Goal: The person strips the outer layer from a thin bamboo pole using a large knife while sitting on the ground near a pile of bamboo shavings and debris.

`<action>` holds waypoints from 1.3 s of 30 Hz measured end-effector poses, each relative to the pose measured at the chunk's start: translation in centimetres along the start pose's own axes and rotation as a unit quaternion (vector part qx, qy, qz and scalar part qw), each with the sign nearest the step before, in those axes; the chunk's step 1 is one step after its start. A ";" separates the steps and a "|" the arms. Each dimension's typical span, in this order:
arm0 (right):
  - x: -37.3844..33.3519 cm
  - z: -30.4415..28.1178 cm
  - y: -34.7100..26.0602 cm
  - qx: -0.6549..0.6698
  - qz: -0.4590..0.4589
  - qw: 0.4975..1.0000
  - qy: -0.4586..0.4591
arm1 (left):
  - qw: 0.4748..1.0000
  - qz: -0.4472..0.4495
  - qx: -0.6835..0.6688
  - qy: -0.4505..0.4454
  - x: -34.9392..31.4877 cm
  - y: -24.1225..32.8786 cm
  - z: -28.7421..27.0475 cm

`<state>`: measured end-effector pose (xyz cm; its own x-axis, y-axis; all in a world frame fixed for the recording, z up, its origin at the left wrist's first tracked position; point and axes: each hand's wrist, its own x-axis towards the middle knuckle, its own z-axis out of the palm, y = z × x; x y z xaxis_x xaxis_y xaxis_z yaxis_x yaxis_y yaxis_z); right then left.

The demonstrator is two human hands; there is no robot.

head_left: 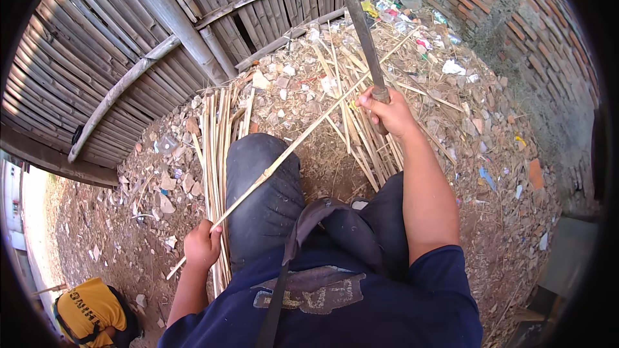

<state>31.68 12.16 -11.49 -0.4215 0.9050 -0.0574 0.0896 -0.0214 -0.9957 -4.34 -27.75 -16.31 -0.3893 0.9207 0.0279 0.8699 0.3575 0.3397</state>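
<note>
A bamboo fence of grey split slats curves across the upper left, and a brick wall runs down the upper right. Between them lies bare earth strewn with broken stones, dry shavings and bits of coloured litter near the fence foot.

The person sits with the left knee raised, in dark trousers and a dark blue shirt, a black strap crossing the chest. A bundle of pale bamboo strips lies on the ground just left of that knee, reaching from beside the left hand toward the fence. More loose strips are scattered in front of the knees.

A long machete points up and away, its blade tilted slightly left. The right hand is clenched around its handle, fingers wrapped fully, the thumb toward the blade.

A single thin bamboo strip runs diagonally from lower left to upper right, crossing over the left knee and passing just under the right hand; whether the blade touches it cannot be told. The left hand grips its lower part in a closed fist, a short end sticking out below the fist.

At the lower left edge, another person in a yellow shirt is partly in view.
</note>
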 end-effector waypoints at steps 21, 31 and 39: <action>-2.2 2.1 -2.3 0.086 -0.023 0.995 -0.045 | 0.997 0.018 -0.078 0.020 1.0 3.6 -0.5; -5.7 6.2 -4.4 -0.514 -0.089 0.851 -0.058 | 0.995 -0.012 -0.096 -0.002 1.2 5.1 -1.3; -2.6 4.8 -1.6 -0.483 -0.069 0.873 -0.006 | 0.999 -0.028 -0.014 -0.005 1.6 5.6 -1.4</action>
<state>28.32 7.83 -10.12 -0.4977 0.8658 0.0520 0.7533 0.4612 -0.4689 -0.47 -24.51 -13.01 -0.4351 0.9004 -0.0007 0.8376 0.4050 0.3665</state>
